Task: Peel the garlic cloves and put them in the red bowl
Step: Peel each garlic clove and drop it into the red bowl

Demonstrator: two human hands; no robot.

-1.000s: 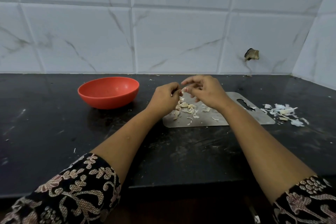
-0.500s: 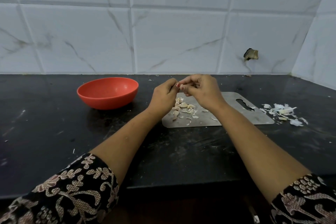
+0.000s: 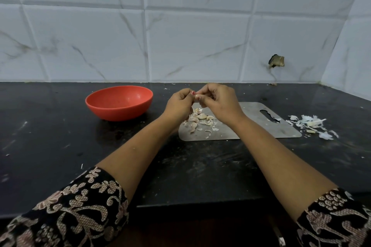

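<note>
**Garlic clove (image 3: 198, 97) pinched, mostly hidden**

Patterned sleeves (image 3: 76, 208) are cut off at the lower edge. Beyond them, the left hand (image 3: 179, 104) and right hand (image 3: 220, 103) meet, their curled fingers pinching the garlic clove so only a pale sliver shows. Just below the grip, loose cloves (image 3: 198, 119) lie on a steel board (image 3: 261, 128). Leftward stands the red bowl (image 3: 118, 104); rightward lies a peel heap (image 3: 309, 124).

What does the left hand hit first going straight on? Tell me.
The right hand, likely: the left hand points right at it, fingertips practically touching, both pinching what seems a garlic clove, mostly hidden.
</note>
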